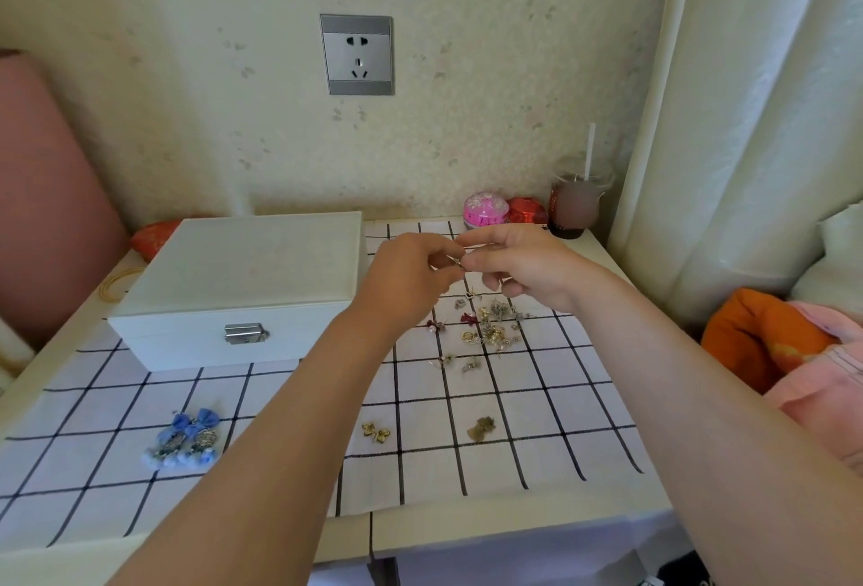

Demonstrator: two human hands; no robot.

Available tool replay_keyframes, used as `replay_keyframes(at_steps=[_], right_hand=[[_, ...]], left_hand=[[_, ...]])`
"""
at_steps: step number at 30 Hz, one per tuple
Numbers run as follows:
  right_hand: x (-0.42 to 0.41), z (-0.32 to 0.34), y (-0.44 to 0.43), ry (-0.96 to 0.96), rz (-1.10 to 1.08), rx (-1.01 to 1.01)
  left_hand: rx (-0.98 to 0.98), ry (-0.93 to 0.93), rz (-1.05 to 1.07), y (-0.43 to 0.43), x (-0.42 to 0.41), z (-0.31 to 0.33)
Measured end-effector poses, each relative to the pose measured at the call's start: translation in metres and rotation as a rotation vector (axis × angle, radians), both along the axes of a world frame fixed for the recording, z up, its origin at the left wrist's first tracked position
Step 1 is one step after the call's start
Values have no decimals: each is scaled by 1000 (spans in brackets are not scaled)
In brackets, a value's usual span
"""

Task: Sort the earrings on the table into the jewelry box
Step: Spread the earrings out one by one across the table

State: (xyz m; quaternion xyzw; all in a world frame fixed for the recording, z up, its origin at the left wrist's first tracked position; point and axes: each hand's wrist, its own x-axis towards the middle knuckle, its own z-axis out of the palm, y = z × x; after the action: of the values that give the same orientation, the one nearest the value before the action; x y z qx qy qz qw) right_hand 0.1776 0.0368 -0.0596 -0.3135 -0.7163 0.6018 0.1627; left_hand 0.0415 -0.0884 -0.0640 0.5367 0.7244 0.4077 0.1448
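Pinching one small silvery earring jointly between left hand and right hand, fingertips meeting above the table, seemingly to inspect or untangle it clear of the rest. Just beneath the right hand, the loose earring pile; nearer the body, blue bow pair and gold pair laid apart, apparently pre-sorted. Left of the left hand, the jewelry box, lid down, so probably still to be opened

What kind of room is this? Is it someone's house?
Probably a bedroom at home. A white jewelry box sits on a small table with a checked cloth, a pale curtain hangs at the right, and soft pink and orange fabric lies beside it.
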Motion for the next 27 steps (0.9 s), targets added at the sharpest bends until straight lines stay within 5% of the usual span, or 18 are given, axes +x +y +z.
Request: replay_keyframes(at_steps=[3,7,13,22,27], right_hand=[[-3,-4,-1,-17,-80,57],[-6,-21,4,-312,-40,590],[-21,-27,-5,-592,113,789],[-17,-23,-14,-618,87,900],[0,-17,-18,-396,-2,764]], left_hand=[[5,50,37,-2,-4,3],[-48,144,32,-6,-11,5],[-104,221,-50,-16,-13,7],[-148,240,-78,-38,-14,8],[-211,227,-157,-54,0,13]])
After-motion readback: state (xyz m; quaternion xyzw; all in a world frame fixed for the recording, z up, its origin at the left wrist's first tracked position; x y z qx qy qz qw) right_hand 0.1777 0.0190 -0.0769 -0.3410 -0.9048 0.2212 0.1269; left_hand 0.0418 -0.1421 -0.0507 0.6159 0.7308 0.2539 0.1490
